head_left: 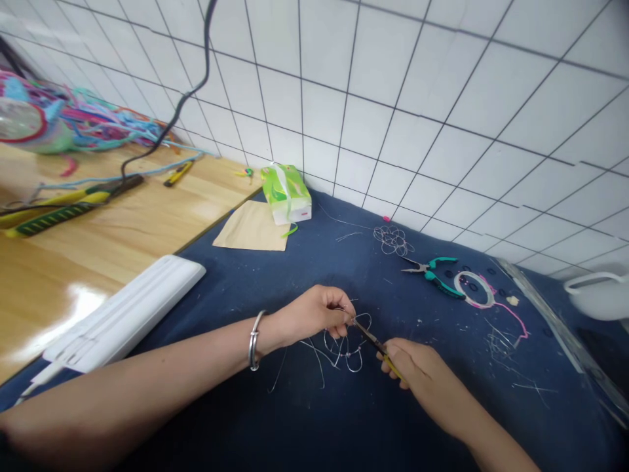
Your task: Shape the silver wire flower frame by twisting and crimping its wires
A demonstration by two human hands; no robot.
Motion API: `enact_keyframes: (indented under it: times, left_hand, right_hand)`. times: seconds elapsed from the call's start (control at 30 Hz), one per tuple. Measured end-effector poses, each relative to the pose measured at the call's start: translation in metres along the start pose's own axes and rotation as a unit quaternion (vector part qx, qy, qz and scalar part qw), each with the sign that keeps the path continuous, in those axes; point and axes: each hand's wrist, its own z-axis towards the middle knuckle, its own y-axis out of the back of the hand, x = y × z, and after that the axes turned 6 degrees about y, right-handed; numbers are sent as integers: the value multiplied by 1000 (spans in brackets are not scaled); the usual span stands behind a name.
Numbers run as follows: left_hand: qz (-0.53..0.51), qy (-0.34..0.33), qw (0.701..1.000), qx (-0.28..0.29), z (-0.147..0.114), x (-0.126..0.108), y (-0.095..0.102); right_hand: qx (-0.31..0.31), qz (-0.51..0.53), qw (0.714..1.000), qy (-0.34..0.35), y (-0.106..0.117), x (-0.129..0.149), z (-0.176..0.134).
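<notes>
Single head-worn view: looks forward and down from above, hands (317, 313) at close range, tiled wall (324, 101) beyond.

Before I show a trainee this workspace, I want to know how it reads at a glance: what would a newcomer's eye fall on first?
Probably the hands at lower centre: the left hand pinches a looped wire piece, and the right hand holds yellow-handled pliers, tips close to the left fingers. Next, likely the bright green tissue pack near the tiled wall, then the teal-handled needle-nose pliers farther right.
</notes>
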Motion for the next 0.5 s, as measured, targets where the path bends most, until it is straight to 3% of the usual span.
enact_keyframes:
  times: [0.5]
  left_hand:
    - [-47,7,999,-19,-1,-4,1]
  right_hand:
    - [7,9,1000,4,4,0,-3]
